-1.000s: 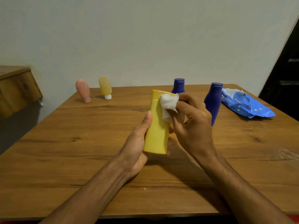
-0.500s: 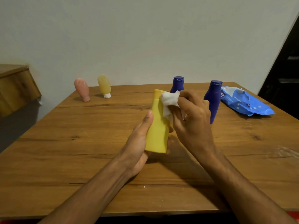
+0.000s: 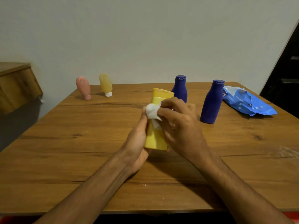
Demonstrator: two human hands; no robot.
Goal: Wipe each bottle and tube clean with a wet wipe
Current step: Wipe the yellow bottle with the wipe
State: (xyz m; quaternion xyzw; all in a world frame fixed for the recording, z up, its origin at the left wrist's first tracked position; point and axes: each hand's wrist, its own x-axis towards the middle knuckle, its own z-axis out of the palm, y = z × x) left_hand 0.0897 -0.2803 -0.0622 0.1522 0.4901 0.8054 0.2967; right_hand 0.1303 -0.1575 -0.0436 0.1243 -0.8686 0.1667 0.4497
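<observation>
Two bare forearms reach in from the near edge of the wooden table (image 3: 64, 159) and meet over its middle, where both hands work on one yellow bottle (image 3: 155, 139) held upright just above the tabletop. The left hand (image 3: 135, 146) grips the bottle's lower body from the left, thumb lying up along its side; its fingers are hidden behind the bottle. The right hand (image 3: 182, 126) comes in from the right with curled fingers pinching one crumpled white wet wipe (image 3: 151, 111) against the bottle's upper front, so most of that face and any label are covered. Only the bottle's flat top and lower left part show. Beyond the hands stand two dark blue bottles with caps on: the nearer blue bottle (image 3: 210, 104) in full view to the right, the farther blue bottle (image 3: 180, 88) partly hidden behind the yellow one and the right fingers. One blue wet-wipe pack (image 3: 247, 104) lies just beside the nearer blue bottle, its print too small to read. At the far left stand two small tubes, cap down and tilted, near each other: a pink tube (image 3: 83, 88) and a translucent yellow tube (image 3: 106, 84). A wooden cabinet (image 3: 16, 84) is cut off at the left edge.
</observation>
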